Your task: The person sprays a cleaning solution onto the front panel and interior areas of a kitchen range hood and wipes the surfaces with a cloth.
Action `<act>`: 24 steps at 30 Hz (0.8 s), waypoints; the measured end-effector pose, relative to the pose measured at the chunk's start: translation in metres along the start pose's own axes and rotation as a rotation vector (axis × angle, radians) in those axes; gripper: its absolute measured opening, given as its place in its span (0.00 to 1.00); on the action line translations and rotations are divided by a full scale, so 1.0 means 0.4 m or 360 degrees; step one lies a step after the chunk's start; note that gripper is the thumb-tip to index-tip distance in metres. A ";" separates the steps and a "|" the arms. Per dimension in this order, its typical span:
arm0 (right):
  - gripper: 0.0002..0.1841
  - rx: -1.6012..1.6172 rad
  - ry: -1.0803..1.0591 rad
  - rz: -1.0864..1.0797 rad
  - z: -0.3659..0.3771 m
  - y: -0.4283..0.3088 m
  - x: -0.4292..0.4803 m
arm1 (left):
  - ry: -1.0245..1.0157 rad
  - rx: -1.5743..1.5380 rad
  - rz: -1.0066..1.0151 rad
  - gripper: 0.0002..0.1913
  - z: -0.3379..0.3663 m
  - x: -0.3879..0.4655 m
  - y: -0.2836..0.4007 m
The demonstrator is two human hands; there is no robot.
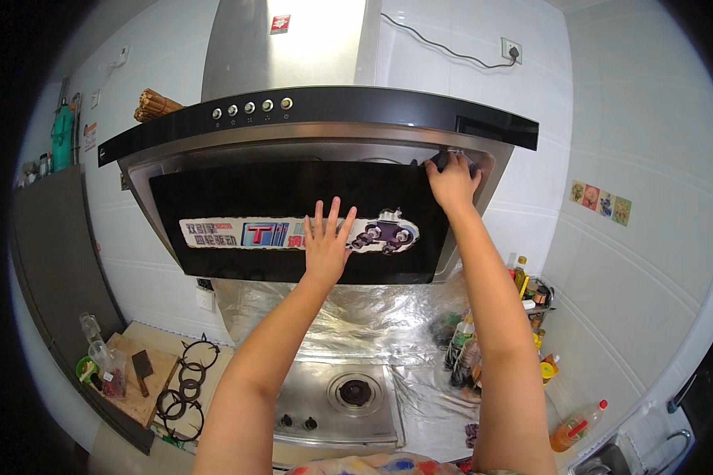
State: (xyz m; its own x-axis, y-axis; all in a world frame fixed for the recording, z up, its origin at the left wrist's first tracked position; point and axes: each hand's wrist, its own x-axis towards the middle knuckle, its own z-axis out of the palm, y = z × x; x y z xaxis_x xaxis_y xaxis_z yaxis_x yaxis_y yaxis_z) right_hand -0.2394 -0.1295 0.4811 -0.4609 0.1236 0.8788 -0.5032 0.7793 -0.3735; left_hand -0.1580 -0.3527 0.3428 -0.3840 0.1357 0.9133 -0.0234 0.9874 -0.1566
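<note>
In front of me hangs a range hood with round metal buttons on its black front strip. Its tilted black panel bears a long printed sticker. My left hand lies with spread fingers against the panel, partly covering that sticker. My right hand reaches over the panel's upper right corner into the hood's recess. Its curled fingers are at a dark object, mostly hidden; I cannot tell what it is or whether it is gripped.
Below stand a gas stove and foil on the wall. Cast-iron pan supports and a cleaver on a chopping board lie at left. Bottles crowd the right side. A sink is at lower right.
</note>
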 end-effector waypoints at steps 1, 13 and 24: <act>0.36 -0.0044 -0.0088 -0.0025 -0.008 -0.010 0.002 | -0.0006 0.0001 -0.0003 0.50 0.002 -0.002 -0.004; 0.46 -0.0326 -0.0118 -0.0462 0.052 -0.145 -0.044 | 0.0041 0.0047 0.0042 0.50 0.002 0.001 -0.003; 0.51 -0.0413 -0.0182 -0.0148 0.006 -0.080 -0.006 | 0.0002 0.0096 0.0016 0.50 0.009 0.000 -0.004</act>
State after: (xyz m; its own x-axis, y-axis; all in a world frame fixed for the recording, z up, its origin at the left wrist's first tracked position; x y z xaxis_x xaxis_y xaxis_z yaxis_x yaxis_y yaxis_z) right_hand -0.2240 -0.1564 0.4904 -0.5085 -0.0143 0.8609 -0.3502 0.9169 -0.1915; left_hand -0.1613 -0.3545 0.3417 -0.3832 0.1455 0.9121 -0.0755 0.9793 -0.1879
